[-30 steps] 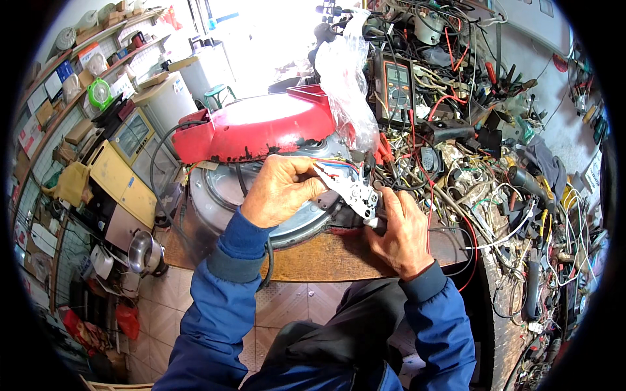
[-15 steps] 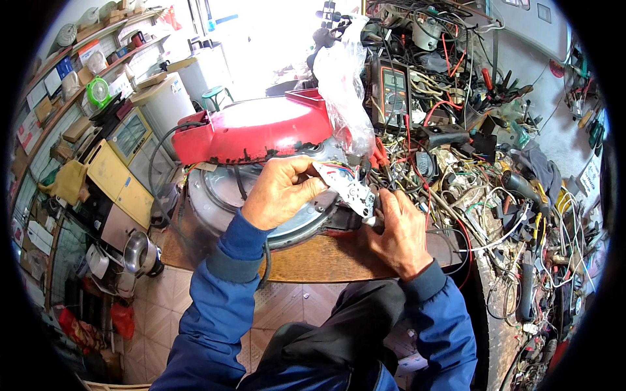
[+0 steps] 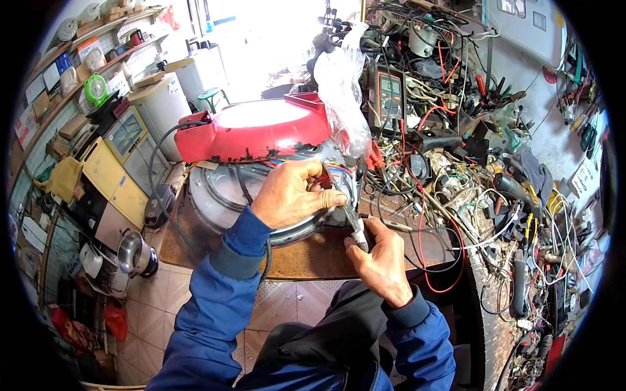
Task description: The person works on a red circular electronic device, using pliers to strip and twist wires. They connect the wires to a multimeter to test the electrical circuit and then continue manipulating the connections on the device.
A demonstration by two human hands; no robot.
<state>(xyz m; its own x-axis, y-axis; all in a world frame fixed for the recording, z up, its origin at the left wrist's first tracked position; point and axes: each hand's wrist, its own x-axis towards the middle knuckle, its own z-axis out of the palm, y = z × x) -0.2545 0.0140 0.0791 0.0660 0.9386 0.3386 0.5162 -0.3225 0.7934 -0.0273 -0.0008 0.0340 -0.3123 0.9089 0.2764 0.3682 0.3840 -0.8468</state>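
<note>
In the head view, the left hand (image 3: 297, 195), mid-frame, pinches a narrow dark metal piece (image 3: 327, 177) between thumb and fingers, with coloured wires (image 3: 338, 170) just behind it. The right hand (image 3: 379, 260), right of centre, has its fingers curled around a slim pale-and-grey piece (image 3: 358, 233) whose kind cannot be told; its upper end meets the left thumb. Behind them, a red plastic housing (image 3: 261, 130) and a round grey pan-like base (image 3: 212, 199) rest on the wooden tabletop (image 3: 293, 266). A crumpled clear plastic bag (image 3: 342, 91) hangs at upper centre, its contents unclear. A steel pot (image 3: 135, 254) sits at lower left, open side showing. Wall shelves (image 3: 55, 55) at upper left carry boxes and a green fan (image 3: 96, 90).
</note>
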